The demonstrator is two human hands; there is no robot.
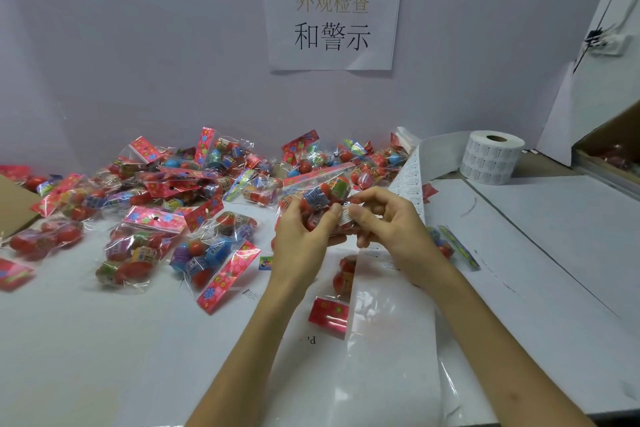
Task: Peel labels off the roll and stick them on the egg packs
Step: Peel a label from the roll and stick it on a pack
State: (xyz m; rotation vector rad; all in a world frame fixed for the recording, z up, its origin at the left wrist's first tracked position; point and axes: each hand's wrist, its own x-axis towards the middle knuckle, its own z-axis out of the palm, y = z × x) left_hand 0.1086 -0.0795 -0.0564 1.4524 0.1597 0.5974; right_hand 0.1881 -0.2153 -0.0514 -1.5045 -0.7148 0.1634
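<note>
The white table (104,357) carries a wide heap of egg packs (180,191) along its back edge, spreading from the left side to the middle, clear bags of coloured eggs with red card headers. A long backing strip (391,340) runs from the near edge up to the label roll (491,158), which stands upright at the back right, well apart from the heap. Above the strip, the left hand (304,236) has its fingers curled round one egg pack (318,199), lifted off the table, with the thumb lying over the bag's front. The right hand (391,222) pinches a small white label (345,217) between thumb and forefinger, and the label meets the bag just beside the left thumb. This looks like the sticking step: the label is off the strip and being laid on the pack. The next move probably calls for smoothing it flat against the crinkly film without creasing it, then setting this pack aside and going to the strip for another label
</note>
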